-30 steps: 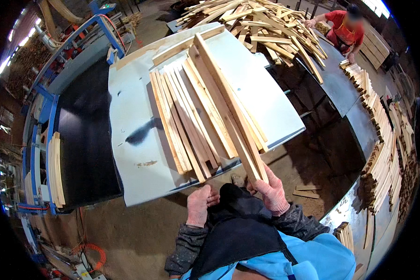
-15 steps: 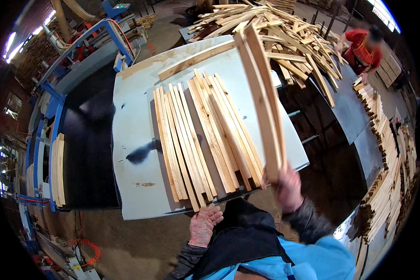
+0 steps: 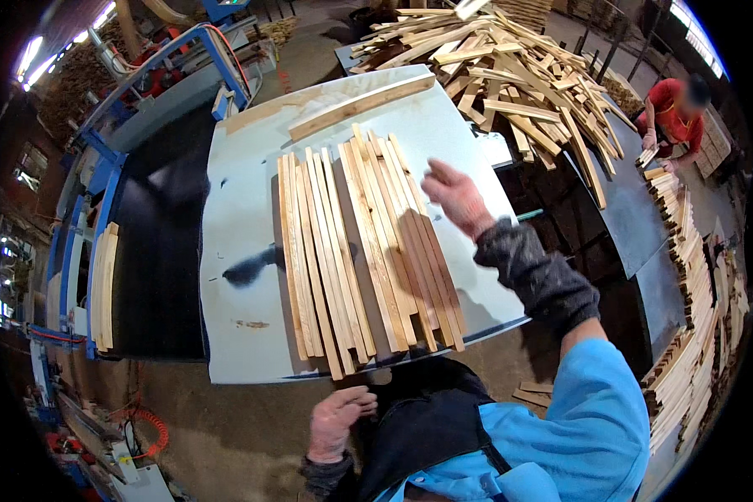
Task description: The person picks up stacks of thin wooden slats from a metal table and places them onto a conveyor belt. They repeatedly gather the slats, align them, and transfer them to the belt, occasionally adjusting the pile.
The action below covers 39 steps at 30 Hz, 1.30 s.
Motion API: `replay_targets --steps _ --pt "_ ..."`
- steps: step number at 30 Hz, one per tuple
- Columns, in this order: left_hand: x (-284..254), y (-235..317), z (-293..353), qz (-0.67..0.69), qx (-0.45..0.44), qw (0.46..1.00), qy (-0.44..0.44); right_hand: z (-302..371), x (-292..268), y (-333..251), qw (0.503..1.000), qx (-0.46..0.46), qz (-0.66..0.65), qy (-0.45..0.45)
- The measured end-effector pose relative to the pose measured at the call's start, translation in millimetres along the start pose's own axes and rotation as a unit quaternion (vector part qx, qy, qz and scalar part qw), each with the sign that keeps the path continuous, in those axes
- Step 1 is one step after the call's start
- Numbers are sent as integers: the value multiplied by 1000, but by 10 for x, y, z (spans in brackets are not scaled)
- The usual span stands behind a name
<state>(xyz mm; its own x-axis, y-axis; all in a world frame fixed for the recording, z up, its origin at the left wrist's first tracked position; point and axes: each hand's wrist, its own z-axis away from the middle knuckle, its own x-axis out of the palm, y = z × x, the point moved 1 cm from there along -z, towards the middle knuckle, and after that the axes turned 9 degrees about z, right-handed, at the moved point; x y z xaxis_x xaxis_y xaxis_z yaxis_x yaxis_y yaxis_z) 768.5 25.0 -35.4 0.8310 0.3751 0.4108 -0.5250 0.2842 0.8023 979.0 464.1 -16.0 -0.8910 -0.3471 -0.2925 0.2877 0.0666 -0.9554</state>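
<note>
Taking the middle of the pale-topped bench (image 3: 241, 222) as the clock's centre, its surface carried a dark blotch (image 3: 247, 269) toward 9 o'clock and a small brown mark toward 8. The wooden strips lay on it in two groups, a left group (image 3: 309, 251) and a right group (image 3: 397, 243), running roughly from 12 to 6. A single wooden board (image 3: 361, 107) lay crosswise at 12, by the far edge.

Around it stood a workshop: a black surface (image 3: 163, 276) and a blue machine frame (image 3: 107, 180) at 9, a loose heap of wooden pieces (image 3: 531, 92) at 1, a co-worker in red (image 3: 676, 117) at 2, and a long row of stacked strips (image 3: 686, 326) at 4. Brown floor (image 3: 217, 418) showed at 7.

The strips' near ends reached about to the bench's near edge, at 6. A narrow lane parted the two groups; wider bands of pale top showed at 9 and 3. Past the right edge lay a dark gap.

The right hand (image 3: 458, 197) hung above the bench at 2, beside the right group, its fingers loosely bent and parted, gripping nothing. The left hand (image 3: 335, 422) was at 6, just off the near edge, fingers half curled; whether they held anything could not be told.
</note>
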Motion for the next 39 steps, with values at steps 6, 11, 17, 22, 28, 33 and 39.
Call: replay_targets --steps 6,11,17,22,28,33,39 --pt "-232 682 -589 -238 231 912 242 541 -85 539 989 119 90 6" --pt "-96 984 -1213 -529 107 807 238 764 -139 658 976 191 95 -38" --pt "-222 1064 -1682 -514 34 841 164 838 43 624 968 173 176 -55" --pt "-309 1059 -1716 -495 82 856 123 755 510 54 937 192 282 -70" --pt "-935 1169 -1783 -486 110 864 75 727 1293 29 950 179 252 -28" --pt "-1941 1806 -1658 -511 90 854 45 772 2396 -397 953 182 243 -12" --pt "-3526 2633 -1447 -522 43 851 37 685 4130 -945 960 158 233 -7"
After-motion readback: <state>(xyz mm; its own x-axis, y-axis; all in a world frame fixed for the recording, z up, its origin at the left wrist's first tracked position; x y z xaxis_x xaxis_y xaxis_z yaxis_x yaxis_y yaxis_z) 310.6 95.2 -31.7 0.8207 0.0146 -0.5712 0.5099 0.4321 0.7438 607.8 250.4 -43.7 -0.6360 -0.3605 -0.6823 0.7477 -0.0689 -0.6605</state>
